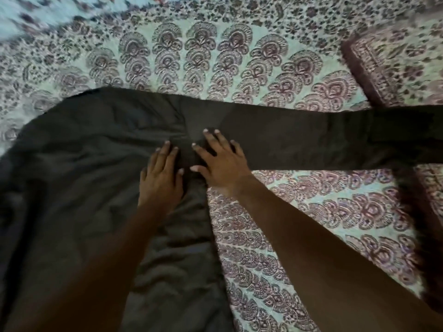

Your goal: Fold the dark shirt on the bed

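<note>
Both forearms reaching in, left hand [161,179] and right hand [221,164] pressing flat-fingered on the dark shirt [84,164], sleeve [323,140] toward three o'clock likely bunching under uneven pressure.

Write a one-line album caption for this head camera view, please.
Both hands, left hand and right hand, press flat on a dark shirt spread over a patterned bedsheet, its sleeve stretched out.
</note>
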{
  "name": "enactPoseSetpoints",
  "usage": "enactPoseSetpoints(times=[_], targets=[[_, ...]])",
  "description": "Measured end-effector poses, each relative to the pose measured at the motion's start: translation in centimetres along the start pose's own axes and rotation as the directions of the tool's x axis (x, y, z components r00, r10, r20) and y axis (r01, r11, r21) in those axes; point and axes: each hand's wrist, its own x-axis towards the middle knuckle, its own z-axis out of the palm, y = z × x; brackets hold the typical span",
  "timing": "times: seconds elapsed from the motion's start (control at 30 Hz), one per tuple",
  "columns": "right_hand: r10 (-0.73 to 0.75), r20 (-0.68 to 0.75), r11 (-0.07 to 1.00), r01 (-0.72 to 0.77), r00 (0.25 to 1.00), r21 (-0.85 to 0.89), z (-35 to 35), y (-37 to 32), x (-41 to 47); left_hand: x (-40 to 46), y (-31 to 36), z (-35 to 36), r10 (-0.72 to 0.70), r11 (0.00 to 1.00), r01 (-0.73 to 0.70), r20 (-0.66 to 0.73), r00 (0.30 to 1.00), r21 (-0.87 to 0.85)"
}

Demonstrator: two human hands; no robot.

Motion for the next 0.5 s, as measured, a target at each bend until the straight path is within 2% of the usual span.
enactPoseSetpoints(times=[0.13, 0.27, 0.37, 0.43, 0.5], targets=[[0.089, -0.217, 0.988, -0.114, 0.972, -0.104, 1.4, 3.2, -2.3, -0.7, -1.1, 1.3, 0.041, 0.999, -0.041, -0.025, 0.999, 0.001], [0.242, -0.254, 0.963, -0.265, 0.936, -0.058, 0.3, 3.2, -2.0, -0.2, -2.4, 1.1, 0.108, 0.993, -0.111, -0.077, 0.991, -0.036], [0.155, -0.317, 0.979, -0.188, 0.936, -0.075, 0.0, 0.0, -1.3, 0.4, -4.2, 0.7, 0.148, 0.986, -0.156, -0.132, 0.98, -0.053], [0.186, -0.355, 0.978, -0.206, 0.916, -0.018, 0.8, -2.6, -1.7, 0.3, -5.2, 0.5, 0.171, 0.982, -0.179, -0.116, 0.978, -0.064], [0.323, -0.363, 0.946, -0.304, 0.874, 0.109, 1.6, -4.5, -2.5, 0.0, -5.5, 0.1, 0.191, 0.977, -0.197, -0.089, 0.978, -0.076]])
